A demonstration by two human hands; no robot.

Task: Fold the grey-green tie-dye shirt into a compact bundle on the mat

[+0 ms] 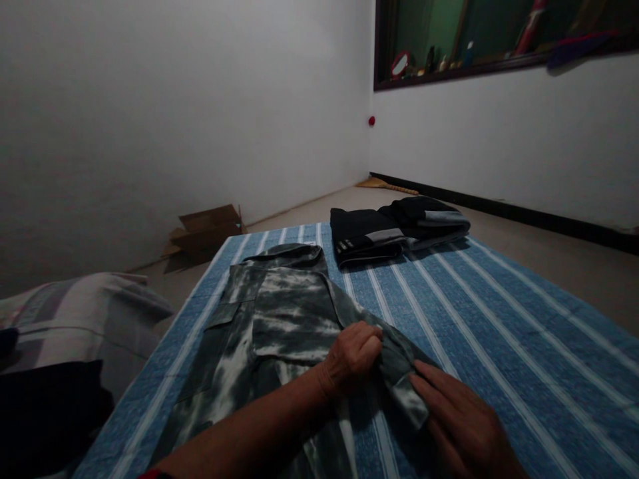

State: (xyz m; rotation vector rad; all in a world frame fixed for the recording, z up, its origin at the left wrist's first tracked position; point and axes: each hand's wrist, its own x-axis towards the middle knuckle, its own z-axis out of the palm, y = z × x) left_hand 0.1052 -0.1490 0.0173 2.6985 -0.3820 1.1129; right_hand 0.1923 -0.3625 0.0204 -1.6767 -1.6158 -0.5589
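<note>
A grey-green and white mottled garment (294, 313), which looks like a jacket or shirt with a flapped pocket, lies spread on a blue cloth with white stripes (504, 332). My left hand (354, 352) is closed in a fist round a sleeve-like part that runs out to the right. Close by, my right hand (462, 412) holds the same part near its end, fingers on top of the fabric; its thumb is hidden. The lower edge of the garment runs beneath my left forearm and out of view.
Folded dark clothes with grey panels (394, 229) lie at the far edge of the striped cloth. An open cardboard box (207, 233) stands on the floor to the left. Nearer left are a pale checked blanket (84, 313) and a dark cloth (50, 412). White walls close off the back.
</note>
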